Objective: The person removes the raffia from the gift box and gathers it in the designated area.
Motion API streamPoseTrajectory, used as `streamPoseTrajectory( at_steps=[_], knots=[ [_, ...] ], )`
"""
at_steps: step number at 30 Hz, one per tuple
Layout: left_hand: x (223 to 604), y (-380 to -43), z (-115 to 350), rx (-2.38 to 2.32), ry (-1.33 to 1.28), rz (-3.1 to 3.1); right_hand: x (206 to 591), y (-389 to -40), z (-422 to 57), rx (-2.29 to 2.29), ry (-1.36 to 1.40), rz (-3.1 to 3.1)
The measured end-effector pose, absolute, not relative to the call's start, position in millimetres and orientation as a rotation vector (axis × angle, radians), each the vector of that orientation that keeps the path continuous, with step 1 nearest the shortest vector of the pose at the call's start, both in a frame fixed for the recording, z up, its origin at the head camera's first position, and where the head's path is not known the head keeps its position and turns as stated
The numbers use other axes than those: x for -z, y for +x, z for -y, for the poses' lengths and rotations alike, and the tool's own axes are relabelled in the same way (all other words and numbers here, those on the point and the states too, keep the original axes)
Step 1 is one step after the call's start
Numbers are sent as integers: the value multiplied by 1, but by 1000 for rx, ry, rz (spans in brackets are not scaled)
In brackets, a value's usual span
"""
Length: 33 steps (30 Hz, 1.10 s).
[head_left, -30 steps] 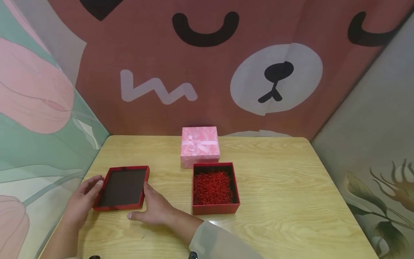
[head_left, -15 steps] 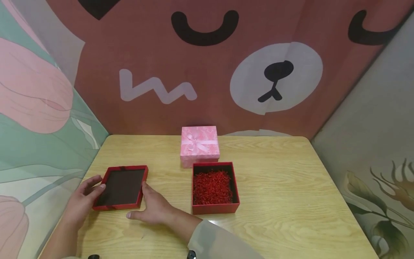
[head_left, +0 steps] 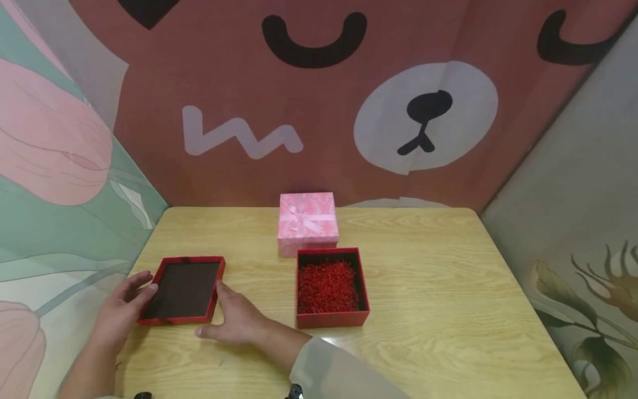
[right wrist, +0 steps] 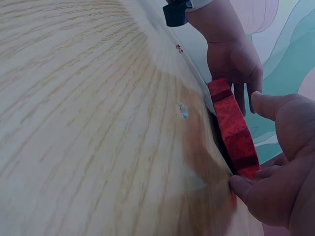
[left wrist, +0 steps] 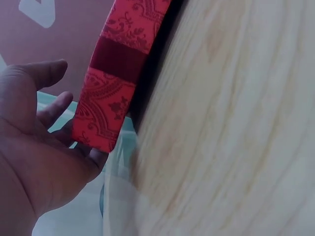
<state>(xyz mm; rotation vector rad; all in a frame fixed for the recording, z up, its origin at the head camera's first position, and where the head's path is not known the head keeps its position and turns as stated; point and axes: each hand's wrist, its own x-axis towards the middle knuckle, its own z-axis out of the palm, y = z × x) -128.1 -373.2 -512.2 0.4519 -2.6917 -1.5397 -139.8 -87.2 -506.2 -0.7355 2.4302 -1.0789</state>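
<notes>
A red patterned box lid [head_left: 184, 291] lies upside down at the table's left, its dark inside facing up. My left hand [head_left: 119, 307] touches its left side, thumb by the rim; in the left wrist view that hand [left wrist: 44, 142] has its fingers loosely bent near the lid's corner [left wrist: 106, 110]. On the opposite side, my right hand [head_left: 239, 316] rests its fingers against the lid's right wall, with the thumb spread away toward the front. Right of the hands stands the open red box [head_left: 333, 320], filled with red shredded paper [head_left: 328, 287].
Behind the red box sits a closed pink gift box [head_left: 308, 221] with a ribbon bow. The wooden table [head_left: 438, 299] extends to the right. Printed walls [head_left: 319, 111] enclose it at the back and sides. Small red scraps [right wrist: 179, 48] lie near the table edge.
The lid has shifted slightly to the left between both hands. The left hand has moved left a little with it. The red and pink boxes stay in place.
</notes>
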Motion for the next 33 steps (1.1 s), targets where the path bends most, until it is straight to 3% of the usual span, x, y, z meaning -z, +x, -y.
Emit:
streamPoseTrajectory(
  at_steps=[11, 21, 33],
  knots=[
    [496, -123, 357, 1360, 489, 2676, 498, -136, 71, 1124, -739, -2406],
    [476, -121, 315, 1388, 427, 2548, 479, -124, 56, 1189, -809, -2400],
    [464, -116, 267, 1341, 193, 2586, 455, -115, 25, 1314, -776, -2379]
  ],
)
